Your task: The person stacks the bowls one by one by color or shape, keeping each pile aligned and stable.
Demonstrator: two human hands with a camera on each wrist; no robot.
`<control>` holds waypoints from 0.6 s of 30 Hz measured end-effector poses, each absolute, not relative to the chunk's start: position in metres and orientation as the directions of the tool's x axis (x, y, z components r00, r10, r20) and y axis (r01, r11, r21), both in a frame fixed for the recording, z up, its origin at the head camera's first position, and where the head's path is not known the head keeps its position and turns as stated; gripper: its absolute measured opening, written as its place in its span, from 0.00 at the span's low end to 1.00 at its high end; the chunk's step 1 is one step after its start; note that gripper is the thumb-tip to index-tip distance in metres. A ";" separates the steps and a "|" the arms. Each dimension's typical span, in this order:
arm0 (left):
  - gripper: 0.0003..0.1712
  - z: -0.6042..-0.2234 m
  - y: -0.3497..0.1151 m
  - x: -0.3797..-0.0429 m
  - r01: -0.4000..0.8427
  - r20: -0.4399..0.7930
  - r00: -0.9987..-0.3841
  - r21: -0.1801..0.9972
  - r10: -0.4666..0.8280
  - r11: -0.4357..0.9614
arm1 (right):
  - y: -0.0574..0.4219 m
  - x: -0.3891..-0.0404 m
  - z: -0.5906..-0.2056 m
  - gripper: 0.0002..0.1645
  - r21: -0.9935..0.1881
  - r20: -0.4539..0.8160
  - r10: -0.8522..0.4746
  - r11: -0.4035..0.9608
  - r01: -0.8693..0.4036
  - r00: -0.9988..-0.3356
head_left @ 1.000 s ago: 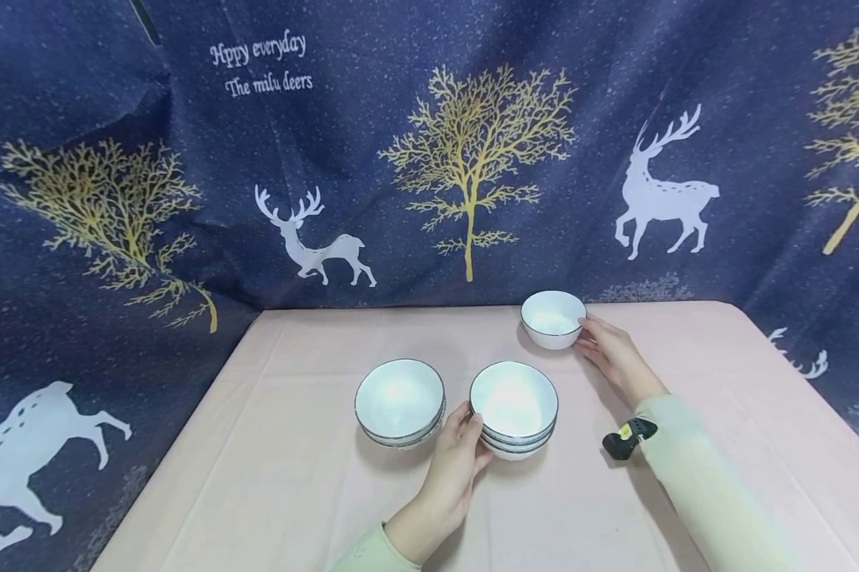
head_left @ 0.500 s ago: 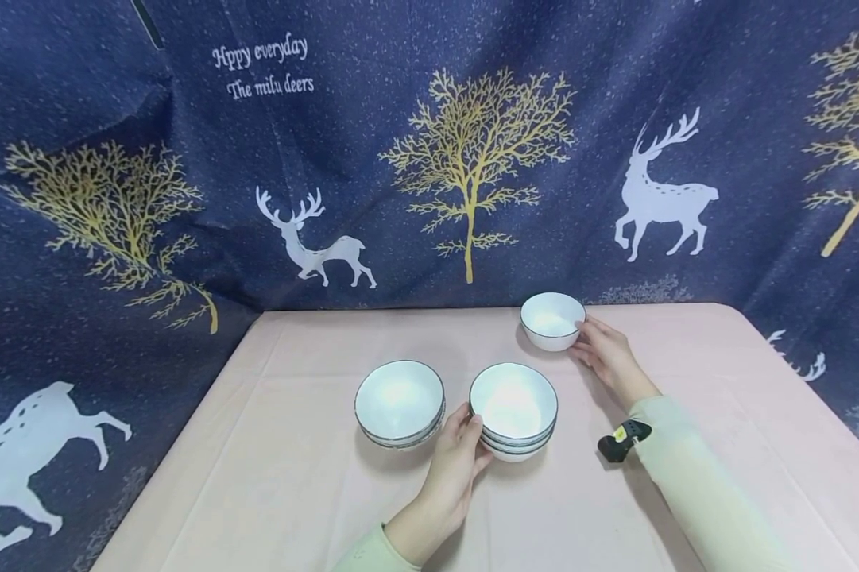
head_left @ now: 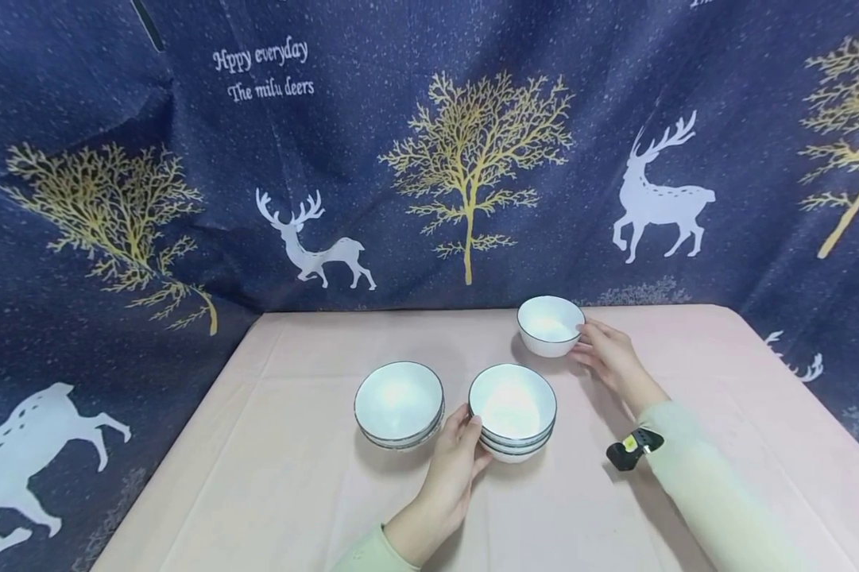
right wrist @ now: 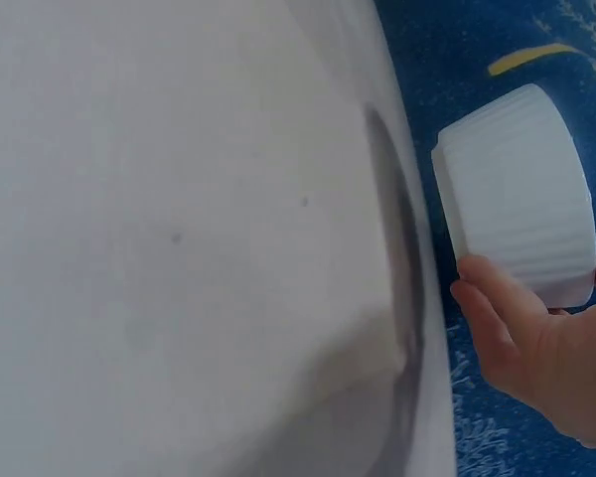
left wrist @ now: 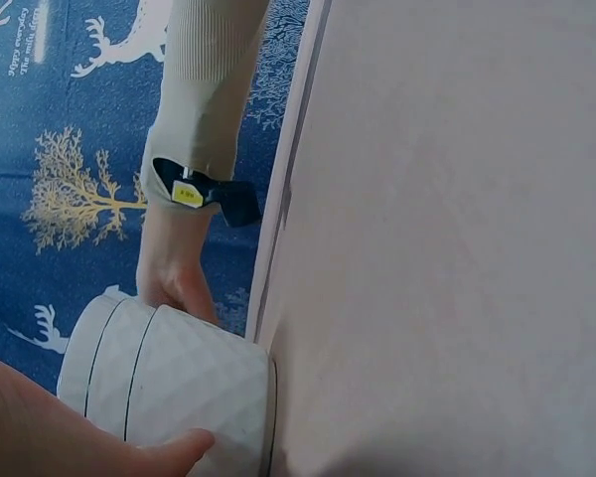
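Note:
My right hand [head_left: 613, 357] grips a white, dark-rimmed bowl [head_left: 549, 327] by its right side, thumb at the rim and fingers underneath. In the right wrist view the ribbed outside of this bowl [right wrist: 521, 194] shows, with a strip of blue cloth visible between its base and the table edge. My left hand [head_left: 449, 469] holds the left side of a stack of similar bowls [head_left: 512, 405] near the middle. The left wrist view shows the faceted outer wall of that stack [left wrist: 194, 383], the left hand's fingers against it. Left of this hand stands another bowl stack [head_left: 399, 403].
A pale pink cloth covers the table [head_left: 279, 477]. Behind it hangs a dark blue curtain [head_left: 400, 63] printed with deer and trees, meeting the table's back edge close behind the single bowl. A black wrist camera [head_left: 624, 454] sits on the right sleeve.
My right hand has brought the single bowl slightly nearer and a touch left. The left hand keeps its hold on the middle stack, and both stacks stay in place.

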State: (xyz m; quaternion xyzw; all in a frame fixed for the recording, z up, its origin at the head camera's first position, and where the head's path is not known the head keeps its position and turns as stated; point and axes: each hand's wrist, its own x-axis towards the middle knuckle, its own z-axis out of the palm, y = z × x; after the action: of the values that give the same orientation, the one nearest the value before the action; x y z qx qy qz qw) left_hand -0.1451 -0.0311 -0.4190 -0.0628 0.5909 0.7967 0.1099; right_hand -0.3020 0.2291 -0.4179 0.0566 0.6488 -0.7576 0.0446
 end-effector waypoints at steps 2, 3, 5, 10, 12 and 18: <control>0.36 -0.419 -0.031 -0.145 -0.252 -0.233 -0.967 0.927 0.101 -0.279 | 0.230 -0.299 -0.414 0.38 -0.979 -0.126 -0.013 -0.163 0.126 -0.992; 0.36 -0.419 -0.031 -0.145 -0.253 -0.234 -0.967 0.926 0.100 -0.280 | 0.231 -0.297 -0.412 0.38 -0.978 -0.118 -0.023 -0.168 0.120 -0.993; 0.36 -0.419 -0.031 -0.145 -0.254 -0.235 -0.967 0.925 0.101 -0.282 | 0.232 -0.294 -0.409 0.38 -0.975 -0.109 -0.039 -0.192 0.114 -0.993; 0.37 -0.420 -0.031 -0.146 -0.252 -0.229 -0.967 0.925 0.111 -0.283 | 0.234 -0.286 -0.403 0.38 -0.974 -0.103 -0.059 -0.196 0.113 -0.993; 0.37 -0.420 -0.032 -0.145 -0.253 -0.230 -0.966 0.926 0.116 -0.280 | 0.234 -0.283 -0.401 0.38 -0.975 -0.098 -0.066 -0.195 0.109 -0.993; 0.37 -0.420 -0.033 -0.145 -0.255 -0.228 -0.966 0.926 0.125 -0.279 | 0.233 -0.273 -0.394 0.38 -0.972 -0.068 -0.096 -0.220 0.088 -0.993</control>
State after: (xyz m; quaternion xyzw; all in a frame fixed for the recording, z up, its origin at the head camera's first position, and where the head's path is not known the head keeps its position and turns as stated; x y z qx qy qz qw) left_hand -0.1451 -0.0333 -0.4200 -0.0554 0.5883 0.7979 0.1190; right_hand -0.2731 0.2330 -0.3935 -0.0033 0.6218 -0.7810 0.0591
